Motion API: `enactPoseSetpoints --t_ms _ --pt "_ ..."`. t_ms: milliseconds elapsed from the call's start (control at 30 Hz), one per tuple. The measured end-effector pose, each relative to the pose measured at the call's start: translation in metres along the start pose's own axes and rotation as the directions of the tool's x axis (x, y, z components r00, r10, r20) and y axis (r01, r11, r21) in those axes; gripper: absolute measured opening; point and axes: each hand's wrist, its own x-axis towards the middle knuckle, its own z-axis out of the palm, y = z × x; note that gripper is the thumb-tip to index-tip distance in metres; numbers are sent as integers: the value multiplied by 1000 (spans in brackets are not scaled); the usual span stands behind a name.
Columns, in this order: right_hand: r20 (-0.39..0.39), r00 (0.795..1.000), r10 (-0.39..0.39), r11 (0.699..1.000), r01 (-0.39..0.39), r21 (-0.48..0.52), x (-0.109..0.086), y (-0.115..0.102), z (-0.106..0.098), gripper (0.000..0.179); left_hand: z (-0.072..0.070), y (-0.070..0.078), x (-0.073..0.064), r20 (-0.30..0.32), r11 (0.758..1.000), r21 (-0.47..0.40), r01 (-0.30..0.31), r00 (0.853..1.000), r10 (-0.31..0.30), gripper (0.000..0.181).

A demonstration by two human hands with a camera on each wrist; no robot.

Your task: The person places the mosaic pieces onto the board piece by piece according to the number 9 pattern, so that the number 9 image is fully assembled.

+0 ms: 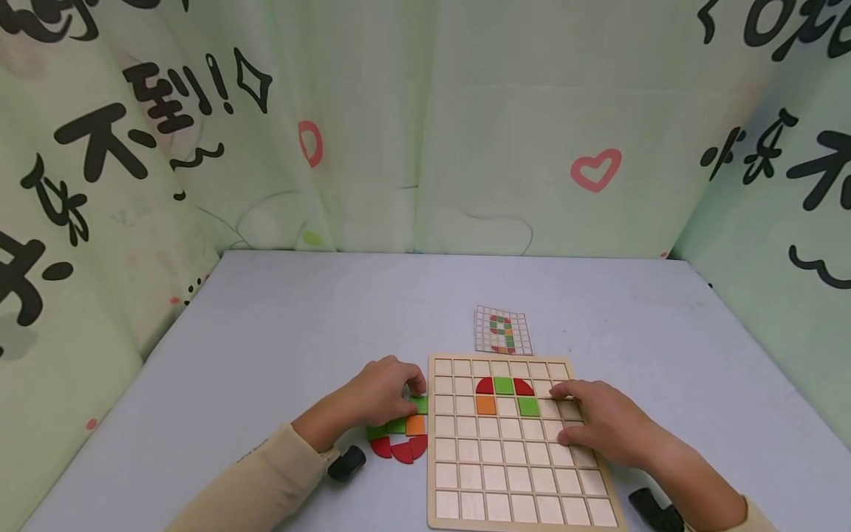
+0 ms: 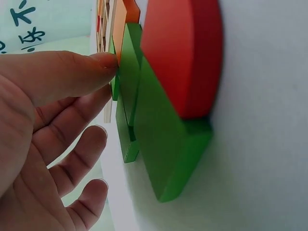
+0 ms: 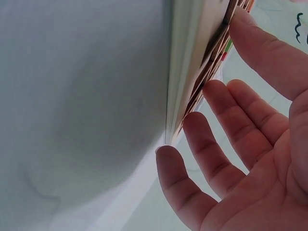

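Observation:
My left hand (image 1: 382, 388) pinches a green square tile (image 1: 419, 404) between thumb and fingertips, close to the left edge of the wooden grid board (image 1: 459, 473). In the left wrist view that green tile (image 2: 114, 89) shows as a thin edge at the thumb tip. Below the hand lie loose pieces: green tiles (image 1: 396, 426), an orange tile (image 1: 415, 425) and red quarter-round pieces (image 1: 402, 452). My right hand (image 1: 605, 421) rests its fingertips on the board's right side, fingers spread. Set in the grid are red quarter-rounds (image 1: 523, 388), green squares (image 1: 503, 386) and an orange square (image 1: 486, 405).
A small printed card (image 1: 503, 330) with a coloured grid pattern lies just beyond the board's far edge. The white table (image 1: 299, 310) is bordered by a pale green curtain (image 1: 372, 111) at the back and sides. Black wrist devices (image 1: 347, 464) sit below both hands.

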Motion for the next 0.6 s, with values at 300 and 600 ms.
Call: enactPoseSetpoints --t_ms 300,600 --pt "-1 1000 -6 1000 6 -1 0 1 0 58 1 1 0 -16 1000 14 23 1000 -22 21" --pt "-7 1000 -20 1000 20 -3 0 1 0 57 1 0 0 -28 998 36 53 998 -52 22"
